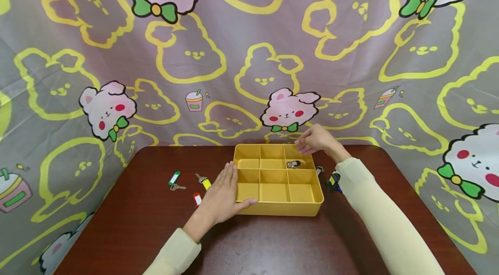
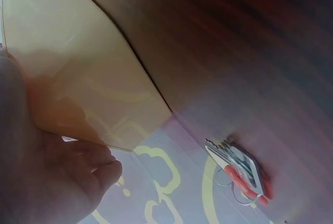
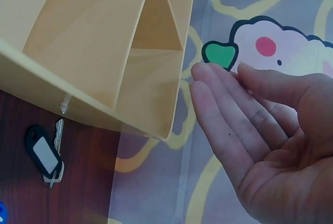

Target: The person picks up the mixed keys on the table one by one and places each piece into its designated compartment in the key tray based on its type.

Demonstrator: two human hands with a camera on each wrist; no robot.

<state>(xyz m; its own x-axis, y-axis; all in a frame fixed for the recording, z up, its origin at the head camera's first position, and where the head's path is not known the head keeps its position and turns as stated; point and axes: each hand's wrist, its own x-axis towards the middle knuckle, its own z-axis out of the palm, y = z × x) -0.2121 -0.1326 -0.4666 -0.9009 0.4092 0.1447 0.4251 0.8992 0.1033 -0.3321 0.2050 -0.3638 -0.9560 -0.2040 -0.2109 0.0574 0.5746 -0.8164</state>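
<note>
A yellow box (image 1: 278, 209) with six compartments stands on the table. My left hand (image 1: 221, 195) lies flat along its left side, fingers straight and thumb stretched over the front rim. In the left wrist view, that palm is against the box's outer wall (image 2: 88, 73). Over the back right corner is my right hand (image 1: 316, 138), its fingers loosely bent. The right wrist view shows nothing in that hand (image 3: 270, 140). A key with a dark tag (image 1: 293, 164) lies in the back right compartment.
Left of the box lie keys with a green tag (image 1: 174, 178), a yellow tag (image 1: 206, 184) and a red tag (image 1: 197, 198). To its right is a black-tagged key (image 3: 46, 153), partly hidden from above by my right arm. A patterned curtain (image 1: 230, 63) hangs behind the table (image 1: 156, 223).
</note>
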